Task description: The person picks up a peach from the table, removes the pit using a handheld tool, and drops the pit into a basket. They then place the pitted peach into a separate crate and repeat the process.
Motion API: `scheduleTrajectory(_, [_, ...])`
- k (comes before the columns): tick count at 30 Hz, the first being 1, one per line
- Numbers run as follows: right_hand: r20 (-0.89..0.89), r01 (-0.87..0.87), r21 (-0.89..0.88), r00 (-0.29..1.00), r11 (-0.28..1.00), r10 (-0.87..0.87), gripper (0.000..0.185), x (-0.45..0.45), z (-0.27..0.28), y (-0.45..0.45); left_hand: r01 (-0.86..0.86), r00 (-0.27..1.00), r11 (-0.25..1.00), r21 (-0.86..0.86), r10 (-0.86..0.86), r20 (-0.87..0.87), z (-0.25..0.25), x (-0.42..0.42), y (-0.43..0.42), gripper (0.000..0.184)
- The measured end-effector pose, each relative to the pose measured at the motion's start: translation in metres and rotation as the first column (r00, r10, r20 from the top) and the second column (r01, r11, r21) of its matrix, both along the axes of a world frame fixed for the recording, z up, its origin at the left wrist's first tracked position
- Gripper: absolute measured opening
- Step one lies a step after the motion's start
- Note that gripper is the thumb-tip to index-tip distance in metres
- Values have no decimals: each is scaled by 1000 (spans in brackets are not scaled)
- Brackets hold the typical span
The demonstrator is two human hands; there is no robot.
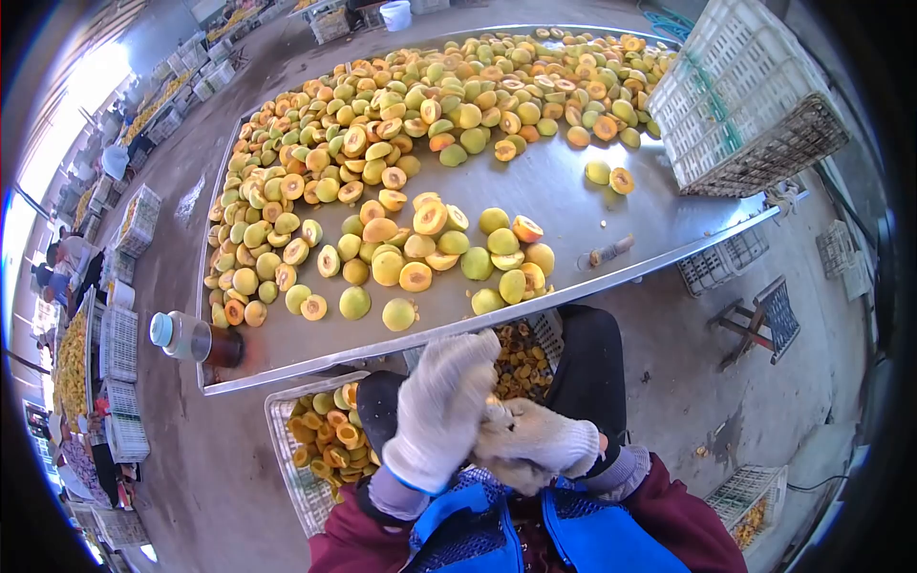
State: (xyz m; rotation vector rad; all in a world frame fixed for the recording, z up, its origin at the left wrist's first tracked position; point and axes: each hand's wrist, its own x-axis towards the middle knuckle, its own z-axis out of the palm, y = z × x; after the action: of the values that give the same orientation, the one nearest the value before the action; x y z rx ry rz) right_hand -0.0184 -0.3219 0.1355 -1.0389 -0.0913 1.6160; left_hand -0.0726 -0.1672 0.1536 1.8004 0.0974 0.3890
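My left hand [439,406], in a white knit glove, is raised above my lap with its fingers held together. Beside and touching it, my right hand [535,439] has its gloved fingers curled in. A small patch of orange shows between the two, but what they hold, if anything, is hidden. Beyond my hands, halved yellow-green peaches [415,277] lie on the metal table [544,181]. Below, a crate [549,334] between my knees holds dark, brownish pieces. To the left, another white crate [284,420] contains peach halves.
A bottle of dark liquid [196,339] stands at the table's left corner. A small tool with a brownish handle [611,250] lies near the front edge. An upended white crate [750,105] leans at the right. A folding stool [764,320] stands on the floor. Other people work far left.
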Motion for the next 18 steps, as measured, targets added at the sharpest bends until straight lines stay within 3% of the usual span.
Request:
scheduleTrajectory(1, [-181,-63,64,981,996,73,23,2,-5,-3,-67,959,937,342,-34,282,-4,1,-3,36])
scheduleTrajectory(3, [-78,-56,162,995,985,70,22,-1,3,-11,15,960,929,370,-117,255,-4,3,1,37])
scheduleTrajectory(5, [-93,-43,60,994,997,49,20,6,5,-9,119,968,958,262,-170,184,-10,6,8,30])
scheduleTrajectory(7, [75,112,110,990,988,-121,19,4,-1,-5,114,993,991,72,-114,7,-9,8,3,27])
scheduleTrajectory(8, [25,119,48,992,992,-120,19,4,8,-4,84,996,996,19,-84,5,-8,8,0,26])
scheduleTrajectory(9, [148,89,20,985,996,-91,19,2,3,-5,58,998,997,-56,-60,-27,-7,6,-2,25])
scheduleTrajectory(11, [29,108,17,994,994,-108,20,-1,1,-1,-45,975,961,-274,-18,-223,-6,5,-7,24])
scheduleTrajectory(12, [28,109,15,994,994,-109,20,-4,-3,-1,-45,974,960,-275,-19,-224,-5,4,-3,24])
scheduleTrajectory(14, [-142,102,219,987,970,-72,24,-6,-12,-3,179,952,877,-446,-269,-148,-3,3,9,22])
scheduleTrajectory(15, [-87,70,261,995,963,-49,27,-8,-10,-5,297,949,873,-388,-314,21,-4,1,12,21])
scheduleTrajectory(17, [-169,39,355,985,934,23,29,-11,-7,-2,341,937,893,-295,-347,34,-3,1,17,21])
scheduleTrajectory(18, [-240,-84,351,955,933,176,28,-4,-16,-5,291,955,912,-290,-294,32,-2,1,14,22])
